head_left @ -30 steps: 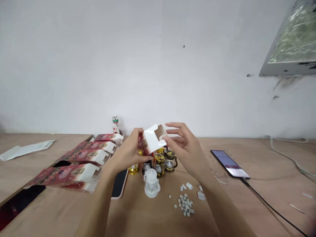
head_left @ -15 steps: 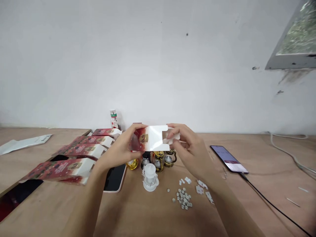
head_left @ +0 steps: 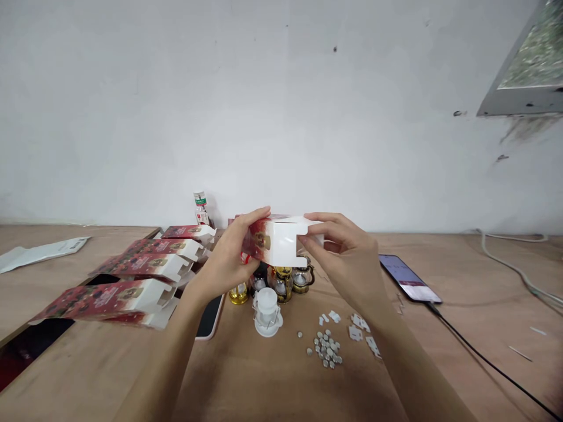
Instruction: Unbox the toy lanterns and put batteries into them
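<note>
A small red and white cardboard box (head_left: 281, 241) is held up above the table between both hands. My left hand (head_left: 231, 249) grips its red printed end, thumb below and fingers on top. At the white end, my right hand (head_left: 341, 246) pinches a flap of the box between thumb and fingers. Beneath the box stand small lanterns: a white one (head_left: 267, 313) in front, and behind it a gold one (head_left: 238, 293), a dark one (head_left: 259, 281) and bronze-coloured ones (head_left: 302, 278), partly hidden by the box and hands.
Several flat red boxes (head_left: 109, 299) lie at the left. Button cells (head_left: 328, 349) and white scraps (head_left: 355, 333) are in front of my right arm. A lit phone (head_left: 411, 280) with a black cable lies right; another phone (head_left: 210, 319) is by my left wrist. A small bottle (head_left: 201, 208) stands at the wall.
The box has turned slightly and shifted right, showing more of its upper side. My right fingers have moved from the open end's inner flap onto the box's edge.
</note>
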The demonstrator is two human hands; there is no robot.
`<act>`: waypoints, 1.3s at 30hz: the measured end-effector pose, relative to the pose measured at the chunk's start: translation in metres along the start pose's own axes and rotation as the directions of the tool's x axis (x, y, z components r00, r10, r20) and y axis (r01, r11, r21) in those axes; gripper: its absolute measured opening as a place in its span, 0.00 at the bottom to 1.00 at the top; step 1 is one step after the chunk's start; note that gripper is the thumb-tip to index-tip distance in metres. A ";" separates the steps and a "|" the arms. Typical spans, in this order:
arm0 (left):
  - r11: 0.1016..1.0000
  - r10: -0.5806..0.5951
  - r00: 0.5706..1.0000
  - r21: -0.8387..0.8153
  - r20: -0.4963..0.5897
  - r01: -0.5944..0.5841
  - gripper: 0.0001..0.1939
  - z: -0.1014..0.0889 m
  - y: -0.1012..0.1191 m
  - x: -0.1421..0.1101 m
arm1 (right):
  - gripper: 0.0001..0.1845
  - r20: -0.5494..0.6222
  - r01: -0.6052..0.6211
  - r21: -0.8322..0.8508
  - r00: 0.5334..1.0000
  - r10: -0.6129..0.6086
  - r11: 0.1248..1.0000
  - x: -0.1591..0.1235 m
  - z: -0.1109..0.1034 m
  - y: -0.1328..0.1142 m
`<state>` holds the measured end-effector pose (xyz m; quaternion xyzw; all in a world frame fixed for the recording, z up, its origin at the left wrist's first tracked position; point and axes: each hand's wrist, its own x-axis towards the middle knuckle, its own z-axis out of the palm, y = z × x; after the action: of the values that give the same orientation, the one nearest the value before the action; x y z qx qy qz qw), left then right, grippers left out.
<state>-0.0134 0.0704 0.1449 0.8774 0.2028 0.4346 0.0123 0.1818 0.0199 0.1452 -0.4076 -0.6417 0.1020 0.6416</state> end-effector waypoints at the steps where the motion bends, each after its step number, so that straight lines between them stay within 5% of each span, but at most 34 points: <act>1: 1.000 0.014 1.000 0.013 0.018 -0.014 0.38 0.000 0.000 0.000 | 0.05 0.057 -0.029 0.018 0.998 0.028 0.999 0.001 -0.001 0.001; 5: 0.998 0.003 0.990 0.068 0.144 -0.013 0.38 -0.007 0.007 0.001 | 0.17 0.252 -0.135 0.099 0.962 0.107 0.986 0.003 -0.006 0.002; 12: 0.978 -0.065 0.969 0.209 0.240 0.014 0.34 -0.020 0.020 0.001 | 0.17 0.305 -0.225 0.163 0.937 0.168 0.961 0.005 -0.005 -0.004; 19: 0.963 -0.042 0.976 0.269 0.212 -0.017 0.31 -0.024 0.021 0.002 | 0.11 0.284 -0.321 0.236 0.925 0.251 0.917 0.004 0.000 -0.005; 26: 0.990 0.065 0.997 0.124 0.050 -0.070 0.22 -0.015 0.019 0.004 | 0.10 0.266 -0.303 0.333 0.939 0.219 0.893 0.002 0.002 -0.011; 33: 0.984 0.127 0.992 0.125 0.007 -0.127 0.18 -0.005 0.011 0.004 | 0.02 0.299 -0.257 0.293 0.940 0.167 0.921 0.001 0.002 -0.007; 39: 0.978 0.152 0.987 0.150 -0.049 -0.143 0.23 -0.008 0.008 0.004 | 0.16 0.394 -0.315 0.235 0.896 0.206 0.920 0.001 -0.002 -0.006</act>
<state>-0.0150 0.0628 0.1545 0.8751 0.1688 0.4445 -0.0903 0.1812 0.0162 0.1504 -0.3653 -0.6653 0.3548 0.5459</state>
